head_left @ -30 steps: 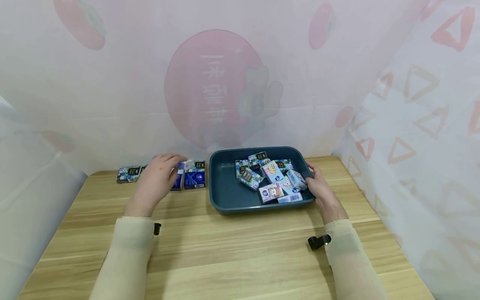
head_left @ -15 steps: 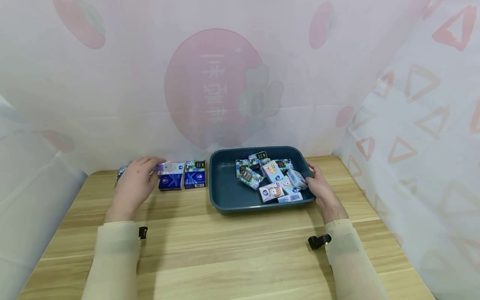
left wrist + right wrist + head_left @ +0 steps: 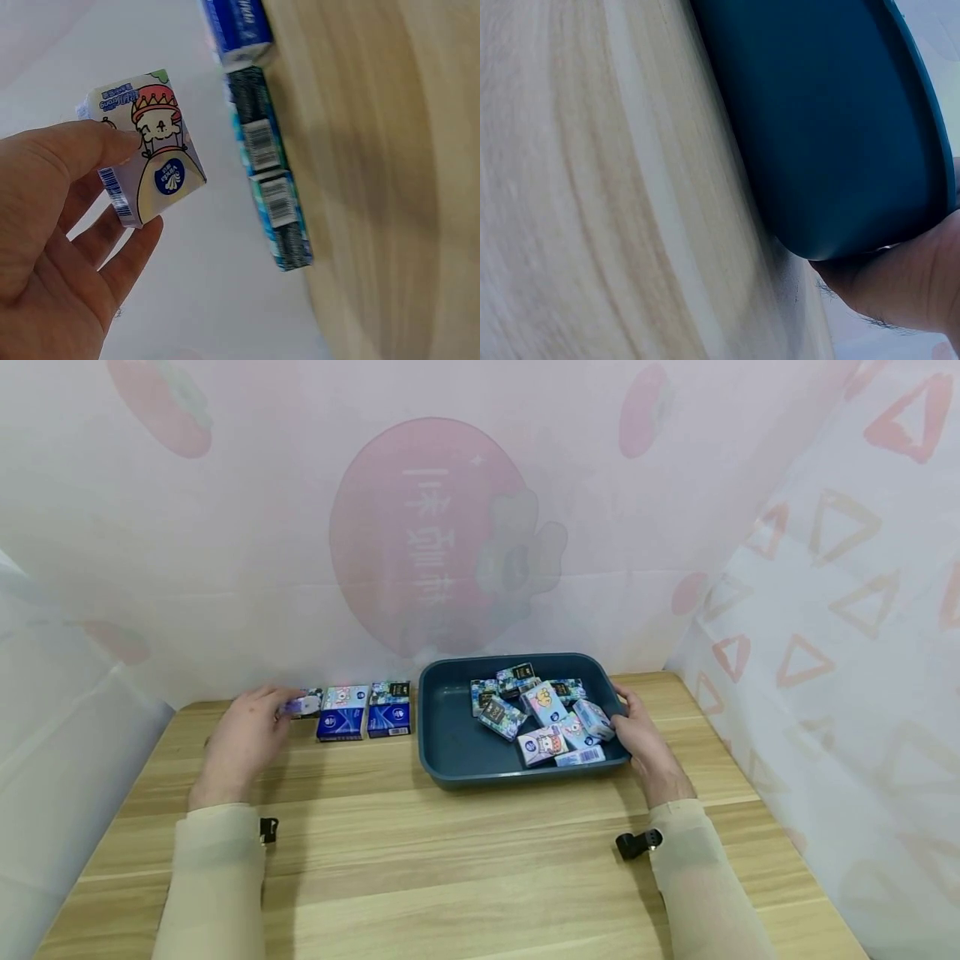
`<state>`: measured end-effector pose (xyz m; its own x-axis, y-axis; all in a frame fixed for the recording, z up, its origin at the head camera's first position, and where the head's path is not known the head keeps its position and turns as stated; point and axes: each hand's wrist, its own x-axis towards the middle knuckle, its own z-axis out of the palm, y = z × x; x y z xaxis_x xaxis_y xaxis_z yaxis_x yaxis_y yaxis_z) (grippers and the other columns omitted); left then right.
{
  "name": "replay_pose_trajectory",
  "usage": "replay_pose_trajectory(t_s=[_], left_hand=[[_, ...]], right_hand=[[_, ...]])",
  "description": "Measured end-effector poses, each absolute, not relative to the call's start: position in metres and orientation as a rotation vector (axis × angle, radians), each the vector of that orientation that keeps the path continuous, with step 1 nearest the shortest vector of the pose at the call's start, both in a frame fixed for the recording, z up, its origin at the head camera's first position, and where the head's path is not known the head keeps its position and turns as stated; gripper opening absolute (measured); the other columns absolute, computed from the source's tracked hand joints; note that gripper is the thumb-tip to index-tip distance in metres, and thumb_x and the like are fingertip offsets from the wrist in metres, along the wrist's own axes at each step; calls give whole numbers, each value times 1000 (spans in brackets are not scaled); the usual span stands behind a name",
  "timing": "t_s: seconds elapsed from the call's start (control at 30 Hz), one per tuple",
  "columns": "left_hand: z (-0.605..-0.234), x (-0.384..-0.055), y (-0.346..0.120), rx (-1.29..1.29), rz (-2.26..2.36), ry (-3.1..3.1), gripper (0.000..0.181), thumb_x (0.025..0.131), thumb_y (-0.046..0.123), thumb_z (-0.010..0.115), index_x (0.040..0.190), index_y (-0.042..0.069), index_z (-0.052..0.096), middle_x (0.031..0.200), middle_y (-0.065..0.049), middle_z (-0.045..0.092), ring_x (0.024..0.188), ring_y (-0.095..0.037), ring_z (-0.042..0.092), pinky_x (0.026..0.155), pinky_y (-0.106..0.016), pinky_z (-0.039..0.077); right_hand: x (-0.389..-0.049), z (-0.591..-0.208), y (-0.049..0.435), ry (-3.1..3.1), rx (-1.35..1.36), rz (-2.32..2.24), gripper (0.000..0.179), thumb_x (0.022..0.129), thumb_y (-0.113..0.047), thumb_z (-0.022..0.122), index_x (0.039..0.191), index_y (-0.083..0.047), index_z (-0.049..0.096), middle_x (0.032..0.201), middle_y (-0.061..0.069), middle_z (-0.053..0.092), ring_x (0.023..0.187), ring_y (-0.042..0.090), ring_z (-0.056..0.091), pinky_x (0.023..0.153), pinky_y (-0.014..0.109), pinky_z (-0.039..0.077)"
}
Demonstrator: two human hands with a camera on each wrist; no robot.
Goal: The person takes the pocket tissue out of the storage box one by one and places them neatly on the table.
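Note:
My left hand [image 3: 242,737] pinches a pocket tissue pack [image 3: 159,154] between thumb and fingers. The pack is pale purple, with a crowned cartoon figure and a round blue logo. In the head view it overlaps the left part of a row of tissue packs at the back of the table. Two dark floral packs [image 3: 256,139] stand end to end beside it in the left wrist view. My right hand [image 3: 643,739] grips the right end of a dark teal tray [image 3: 832,135], thumb at the rim. Several tissue packs [image 3: 543,745], floral and cartoon-printed, lie loosely in the tray's right half.
Two blue-fronted packs [image 3: 341,724] with other packs on or behind them stand just left of the tray. A printed cloth [image 3: 262,568] hangs behind the wooden table [image 3: 450,868], with more white cloth at both sides.
My left hand has moved left along the row with the tissue pack and come slightly lower, uncovering the blue-fronted packs. The right hand and the tray have stayed put.

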<state>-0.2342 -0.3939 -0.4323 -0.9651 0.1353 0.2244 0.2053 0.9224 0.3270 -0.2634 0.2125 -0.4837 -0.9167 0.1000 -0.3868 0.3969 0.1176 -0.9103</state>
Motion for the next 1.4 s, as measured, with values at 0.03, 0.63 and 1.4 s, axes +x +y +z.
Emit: replay_pose_trajectory(t_s=[0.03, 0.63, 1.4], left_hand=[[-434, -234, -395, -254, -518, -2890, 39, 110, -3, 69, 149, -4, 72, 151, -37, 70, 140, -65, 63, 120, -84, 51], [-454, -238, -413, -205, -510, -3091, 41, 108, -1, 75, 150, -4, 74, 150, -40, 70, 138, -67, 66, 119, -82, 53], [-456, -239, -415, -154, -522, -3153, 43, 115, -6, 62, 156, -1, 70, 159, -41, 63, 150, -69, 56, 129, -83, 44]], right_hand=[[-263, -484, 212, 2164, 493, -1882, 81, 119, -1, 38, 190, -33, 17, 198, 18, 17, 173, 43, 29, 146, 67, 25], [-264, -484, 210, 2178, 490, -1885, 83, 116, 1, 38, 190, -32, 20, 196, 19, 24, 167, 41, 35, 141, 60, 32], [-264, -484, 212, 2172, 506, -1883, 83, 117, 0, 37, 190, -32, 18, 197, 18, 21, 170, 42, 33, 142, 61, 28]])
